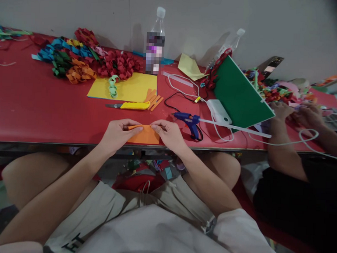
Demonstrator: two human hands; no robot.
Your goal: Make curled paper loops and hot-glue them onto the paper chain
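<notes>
An orange sheet of paper is pinched along its top edge between my two hands, at the front edge of the red table. My left hand grips its left end, and the edge there looks folded or rolled. On the other end, the thumb and fingers of my right hand are closed. Just beyond lies a yellow utility knife with its blade out, pointing left. Several orange paper strips lie by the knife's handle. To the right of my right hand rests a blue glue gun with a long glue stick.
Yellow paper lies behind the knife, beside heaps of paper chains. A bottle stands near the wall. A green board leans beside a white power box and loose cords. A co-worker's hands are at the right.
</notes>
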